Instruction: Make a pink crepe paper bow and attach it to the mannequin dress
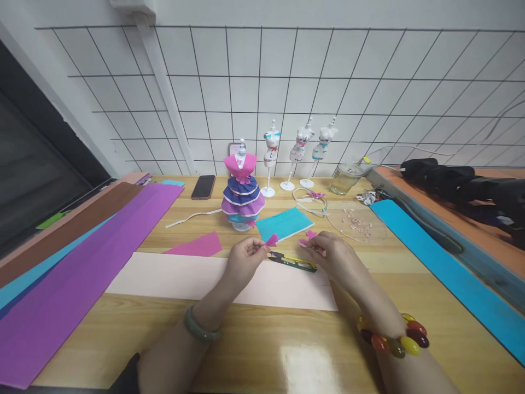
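Note:
My left hand (247,258) is closed, with a small pink petal-shaped piece (272,240) pinched between thumb and fingertips. To its right, my right hand (337,256) has its fingers drawn together on small pink flower cutouts (310,235) that poke out past the fingertips. Yellow and dark green thread snips (292,261) lie between the hands, partly over a long pale pink strip (172,276). Behind the hands is a folded turquoise sheet (284,223). A small dress form in a pink, navy and purple ruffled dress (243,197) stands beyond my left hand.
Several white mini mannequins, one of them nearest the dress (270,150), line the tiled wall. A glass of liquid (345,179) and a clear dish of gems (356,221) sit at right. A phone (203,187), purple sheets (102,257) and a blue strip (443,273) flank the work.

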Tool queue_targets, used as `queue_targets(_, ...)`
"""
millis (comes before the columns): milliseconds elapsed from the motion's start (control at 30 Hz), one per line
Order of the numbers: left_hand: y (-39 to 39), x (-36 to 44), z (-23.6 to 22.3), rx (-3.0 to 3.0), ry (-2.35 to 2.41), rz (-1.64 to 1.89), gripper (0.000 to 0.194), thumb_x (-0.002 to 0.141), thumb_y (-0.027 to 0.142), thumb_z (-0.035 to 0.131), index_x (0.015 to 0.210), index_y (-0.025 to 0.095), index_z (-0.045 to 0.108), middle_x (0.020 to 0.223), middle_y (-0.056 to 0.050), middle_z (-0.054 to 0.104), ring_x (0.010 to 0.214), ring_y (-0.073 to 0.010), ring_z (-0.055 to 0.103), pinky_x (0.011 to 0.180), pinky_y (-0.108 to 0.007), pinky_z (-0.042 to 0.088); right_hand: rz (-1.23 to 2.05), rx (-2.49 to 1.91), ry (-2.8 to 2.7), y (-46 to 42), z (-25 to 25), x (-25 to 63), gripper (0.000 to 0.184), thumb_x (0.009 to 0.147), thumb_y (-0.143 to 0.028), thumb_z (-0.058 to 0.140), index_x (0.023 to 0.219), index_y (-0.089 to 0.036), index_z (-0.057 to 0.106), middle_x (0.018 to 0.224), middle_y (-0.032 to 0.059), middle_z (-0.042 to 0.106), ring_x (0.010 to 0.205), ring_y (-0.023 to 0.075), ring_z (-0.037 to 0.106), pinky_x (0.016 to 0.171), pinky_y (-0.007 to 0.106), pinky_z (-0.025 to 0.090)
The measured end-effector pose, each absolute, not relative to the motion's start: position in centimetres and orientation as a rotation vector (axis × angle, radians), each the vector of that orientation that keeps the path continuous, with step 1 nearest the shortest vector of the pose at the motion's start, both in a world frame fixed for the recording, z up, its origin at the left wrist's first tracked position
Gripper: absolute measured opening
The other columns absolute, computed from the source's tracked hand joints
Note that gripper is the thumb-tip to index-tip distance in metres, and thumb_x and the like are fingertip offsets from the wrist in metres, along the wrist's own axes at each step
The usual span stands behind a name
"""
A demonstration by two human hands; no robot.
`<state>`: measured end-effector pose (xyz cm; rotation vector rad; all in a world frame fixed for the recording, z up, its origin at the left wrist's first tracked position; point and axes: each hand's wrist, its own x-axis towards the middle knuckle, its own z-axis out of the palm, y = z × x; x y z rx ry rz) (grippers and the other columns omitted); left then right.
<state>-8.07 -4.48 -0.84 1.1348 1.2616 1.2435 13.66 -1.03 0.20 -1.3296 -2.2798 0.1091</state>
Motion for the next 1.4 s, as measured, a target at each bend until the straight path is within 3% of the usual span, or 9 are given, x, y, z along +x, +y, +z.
queue_targets(233,-5.1,-8.2,0.0,0.661,0.819,1.218,0.02,0.07,0.029,0.063,0.082,0.015,0.056,0.092,-0.006,0.062,0.067,-0.0119,0.06,0.065,-0.027,0.043,0.08,-0.964,-2.319,-2.5,0.3,11.0,0.017,0.087,-0.019,0.045,0.081,-0.017,0.061,0.082,0.0086,0.062,0.076,0.0187,0.056,0.067,0.031,0.043)
queue_targets(733,-5.2,-7.8,-0.3,0.643,0.653,1.22,0.008,0.072,0.019,0.06,0.068,0.013,0.056,0.068,-0.003,0.061,0.068,-0.012,0.057,0.075,-0.03,0.042,0.244,-0.919,-2.286,-3.1,0.0,9.9,0.015,0.086,-0.019,0.047,0.083,-0.018,0.062,0.078,0.0077,0.066,0.073,0.018,0.06,0.067,0.031,0.046)
queue_targets(1000,-5.2,-7.6,-0.5,0.679,0.677,1.287,0.009,0.072,0.016,0.056,0.064,0.013,0.055,0.064,-0.003,0.06,0.065,-0.0116,0.054,0.071,-0.029,0.041,0.749,-1.065,-2.047,-3.4,0.2,9.7,0.022,0.085,-0.03,0.049,0.082,-0.018,0.068,0.079,0.0067,0.067,0.073,0.0175,0.06,0.065,0.028,0.047)
queue_targets(1233,-5.1,-7.5,-0.7,0.711,0.69,1.305,0.007,0.071,0.016,0.056,0.065,0.014,0.054,0.065,-0.003,0.06,0.065,-0.0118,0.054,0.071,-0.029,0.041,1.164,-1.198,-1.78,-3.4,-0.3,9.2,0.038,0.082,-0.044,0.049,0.076,-0.011,0.067,0.059,0.0009,0.057,0.048,0.0088,0.045,0.045,0.022,0.035)
queue_targets(1300,-5.1,-7.5,-0.8,0.727,0.689,1.301,0.007,0.072,0.017,0.056,0.066,0.014,0.054,0.065,-0.003,0.061,0.066,-0.0123,0.054,0.072,-0.029,0.04,1.204,-1.203,-1.746,-3.4,-0.5,9.1,0.04,0.081,-0.047,0.05,0.083,-0.01,0.067,0.062,0.0019,0.059,0.049,0.0095,0.047,0.046,0.022,0.037)
queue_targets(1400,-5.2,-7.4,-0.9,0.749,0.679,1.287,0.007,0.073,0.017,0.056,0.067,0.013,0.055,0.067,-0.003,0.061,0.067,-0.0131,0.055,0.073,-0.03,0.04,1.225,-1.176,-1.724,-3.5,-0.7,9.1,0.05,0.079,-0.046,0.053,0.115,-0.011,0.055,0.069,0.0041,0.065,0.058,0.0139,0.057,0.053,0.025,0.044)
